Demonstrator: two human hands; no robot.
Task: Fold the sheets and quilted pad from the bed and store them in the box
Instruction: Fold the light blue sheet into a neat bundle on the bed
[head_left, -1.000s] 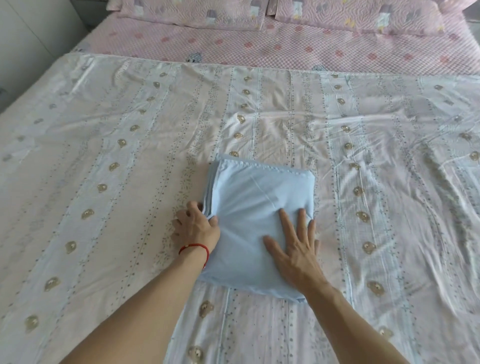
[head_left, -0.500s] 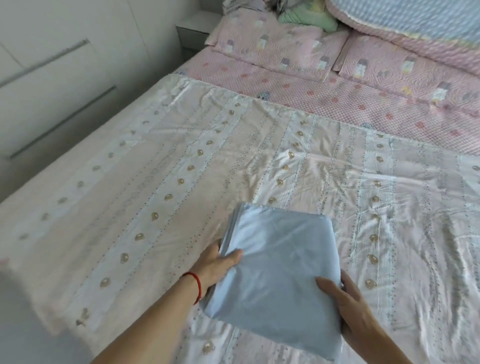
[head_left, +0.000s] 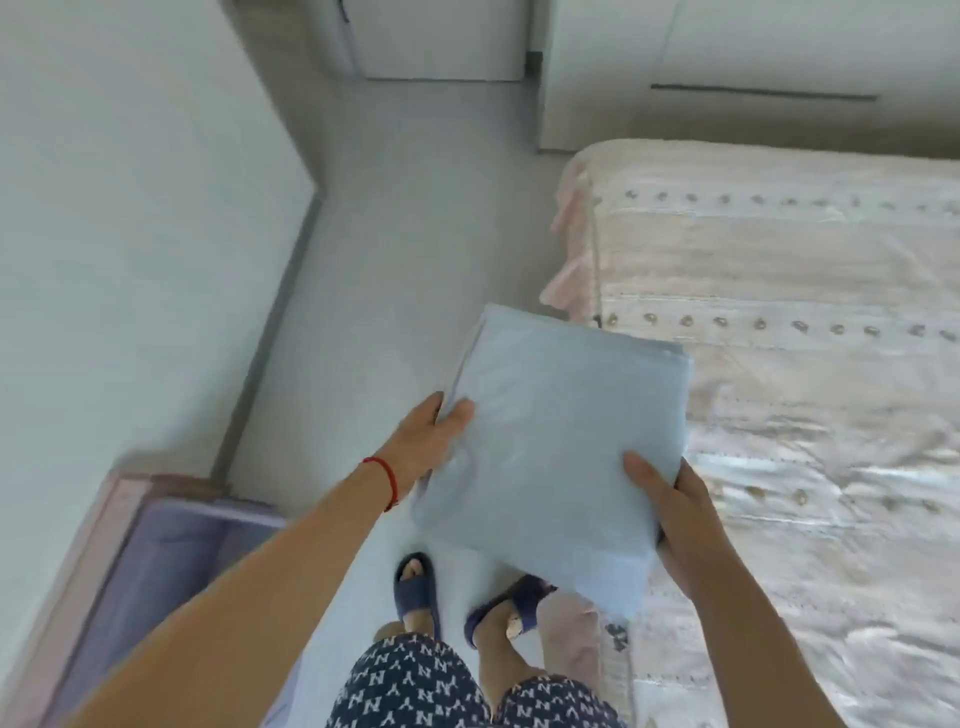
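The folded blue sheet (head_left: 550, 457) is off the bed (head_left: 779, 364) and carried in the air between both hands, above the floor (head_left: 395, 234) at the bed's near corner. The person's slippered feet (head_left: 415, 582) show directly beneath it.

Left hand (head_left: 426, 447): grasping the sheet's left edge, thumb lying on the top face, fingers (head_left: 441, 408) tucked out of sight underneath. Right hand (head_left: 670, 514): grasping the lower right corner, thumb on top, the remaining fingers hidden below the bundle. Both holds look firm. The bundle sits roughly flat, tilted slightly, with its layered open edges toward the left hand and a rounded fold along the far side.

The storage box (head_left: 156, 561) stands open on the floor against the wall, at lower left of the view. It lies to the left of and below the sheet, on the left hand's side and well apart from the bundle. The left arm crosses over its near corner. Its interior is only partly visible; contents cannot be determined.

Assessment: the coming move depends on this one offset. The bundle must travel leftward and down, the left hand leading, to arrive over the box opening. The sheet's longer side appears to run diagonally to the box's long wall, so some turning is probably required before lowering. Risk: the loose layered edges on the left could splay if the grasp slackens.

The patterned sheet on the bed is unfolded.
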